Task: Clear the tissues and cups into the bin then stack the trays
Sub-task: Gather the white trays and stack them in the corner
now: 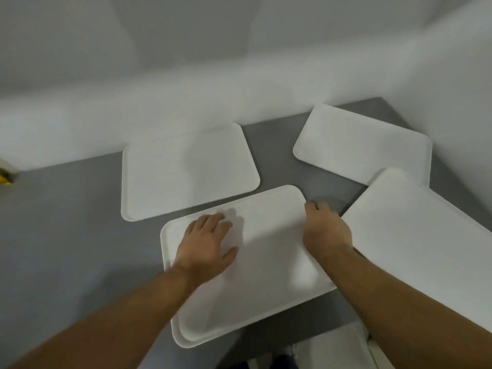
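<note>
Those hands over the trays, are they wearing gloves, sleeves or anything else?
No. Both the left hand and the right hand are bare: no gloves, and no rings or watch that show in this view. The forearms are uncovered as far back as the picture's lower edge, so no sleeve is in view. The picture is a little soft, so very small marks cannot be ruled out.

The trays look like smooth moulded plastic, white with a matt, faintly grainy face: the near tray (266, 262) under the bare hands, the far-left tray (186, 171), the far-right tray (359, 145) and the right-hand tray (415, 235) all share that dull finish. The table (66, 222) is a flat grey surface, smooth and matt, material hard to tell. The wall (186, 49) behind is plain white and unglossed.
</note>
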`<state>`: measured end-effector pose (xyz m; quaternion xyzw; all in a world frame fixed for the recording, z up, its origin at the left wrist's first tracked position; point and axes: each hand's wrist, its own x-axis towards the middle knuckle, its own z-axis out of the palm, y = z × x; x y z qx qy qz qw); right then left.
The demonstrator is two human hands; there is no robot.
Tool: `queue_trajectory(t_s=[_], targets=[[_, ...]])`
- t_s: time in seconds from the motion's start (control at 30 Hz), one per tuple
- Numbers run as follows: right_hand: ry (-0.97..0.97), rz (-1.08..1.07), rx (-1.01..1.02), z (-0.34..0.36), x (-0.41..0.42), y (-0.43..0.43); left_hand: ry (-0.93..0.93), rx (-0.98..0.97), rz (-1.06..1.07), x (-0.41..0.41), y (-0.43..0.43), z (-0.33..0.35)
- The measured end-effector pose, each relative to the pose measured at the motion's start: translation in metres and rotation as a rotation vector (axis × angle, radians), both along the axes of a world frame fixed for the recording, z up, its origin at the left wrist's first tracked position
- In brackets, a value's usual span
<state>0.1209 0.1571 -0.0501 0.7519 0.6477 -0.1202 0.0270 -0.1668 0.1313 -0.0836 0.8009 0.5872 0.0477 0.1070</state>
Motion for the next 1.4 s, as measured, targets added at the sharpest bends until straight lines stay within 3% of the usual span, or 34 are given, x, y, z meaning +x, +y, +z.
queue_trajectory(t_s=[0.13, 0.47, 0.6, 0.73, 0.87, 1.07, 1.23, 1.4], targets=[[0.11, 0.208, -0.02, -0.013, -0.014, -0.014, 0.041, -0.087, -0.025, 0.001, -0.009, -0.014], [0.138, 0.2, 0.015, -0.025, -0.005, -0.006, 0.031, -0.13, -0.044, 0.004, 0.01, -0.014], [0.147, 0.199, 0.023, -0.025, -0.001, -0.004, 0.015, -0.024, 0.31, -0.015, -0.014, -0.007], [0.162, 0.193, 0.008, -0.023, -0.001, 0.0, -0.056, -0.072, 0.614, -0.038, -0.026, -0.005], [0.156, 0.169, -0.041, -0.02, -0.002, 0.008, -0.201, -0.106, 0.681, -0.046, -0.02, -0.002], [0.183, 0.146, -0.064, -0.013, -0.006, 0.015, -0.188, -0.227, 0.642, -0.059, -0.01, 0.014], [0.326, 0.074, -0.002, 0.007, -0.014, 0.042, -0.165, -0.083, 0.71, -0.078, 0.015, 0.04], [0.461, 0.03, 0.078, 0.029, -0.043, 0.101, -0.3, -0.064, 0.896, -0.122, 0.059, 0.05]])
